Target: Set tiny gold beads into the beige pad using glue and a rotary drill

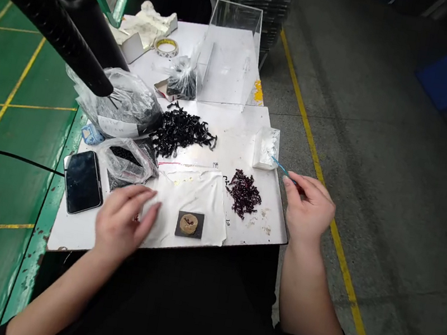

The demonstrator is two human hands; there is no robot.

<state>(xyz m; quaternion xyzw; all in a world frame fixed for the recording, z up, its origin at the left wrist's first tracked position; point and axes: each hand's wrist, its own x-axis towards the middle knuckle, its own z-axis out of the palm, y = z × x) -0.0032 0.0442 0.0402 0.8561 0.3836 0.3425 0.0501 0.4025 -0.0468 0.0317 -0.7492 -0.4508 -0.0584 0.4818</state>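
Note:
In the head view my right hand (309, 206) is closed around a thin blue stick (281, 165). The stick's tip reaches into a small clear box (264, 158) with white stuff inside. Over the left edge of a white cloth (202, 192) hovers my left hand (124, 220), fingers apart and nothing visible in them. On the cloth near the table's front edge lies a dark square block (197, 235) bearing a round tan disc (188, 224), with a small dark piece on top. A pile of small dark reddish parts (245, 195) lies between cloth and box.
Behind the cloth is a heap of small black parts (184, 130). To the left are a large clear bag (123, 106), an open bag of black bits (129, 161) and a phone (83, 182). A clear acrylic case (228, 72) and tape roll (166, 47) stand farther back.

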